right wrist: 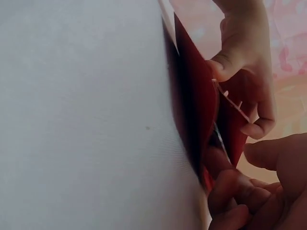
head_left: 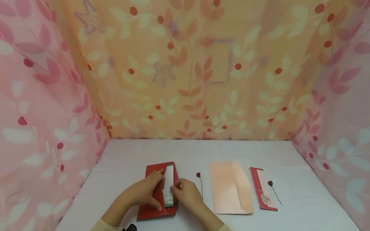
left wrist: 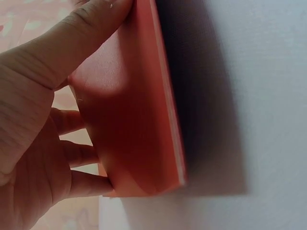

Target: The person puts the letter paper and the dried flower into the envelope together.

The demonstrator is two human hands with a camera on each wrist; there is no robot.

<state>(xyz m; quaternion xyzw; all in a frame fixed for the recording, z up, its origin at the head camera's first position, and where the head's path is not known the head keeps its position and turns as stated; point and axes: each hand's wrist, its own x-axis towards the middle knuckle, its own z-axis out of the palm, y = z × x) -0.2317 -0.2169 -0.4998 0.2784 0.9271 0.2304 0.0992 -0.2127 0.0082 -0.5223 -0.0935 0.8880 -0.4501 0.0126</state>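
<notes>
A red envelope (head_left: pixel 151 209) lies tilted on the table, its flap side to the right. Out of its mouth shows a white card (head_left: pixel 169 178) with green ends and a floral print. My left hand (head_left: pixel 148 190) grips the envelope, thumb low and fingertips higher along the mouth edge; the left wrist view has the red envelope (left wrist: pixel 129 110) raised along one side above its shadow. With thumb and fingers, my right hand (head_left: pixel 186 193) pinches the card's right edge beside the flap. Seen from the right wrist, the mouth gapes between the left hand's thumb and fingers.
A thin-stemmed dark red rose (head_left: pixel 198 175) lies right of my right hand. Beyond it are a peach envelope (head_left: pixel 226 188), a red and cream floral card (head_left: pixel 263 191) and another small rose (head_left: pixel 270 183). Patterned cloth (head_left: pixel 186 68) walls the white table (head_left: pixel 125 149) on three sides.
</notes>
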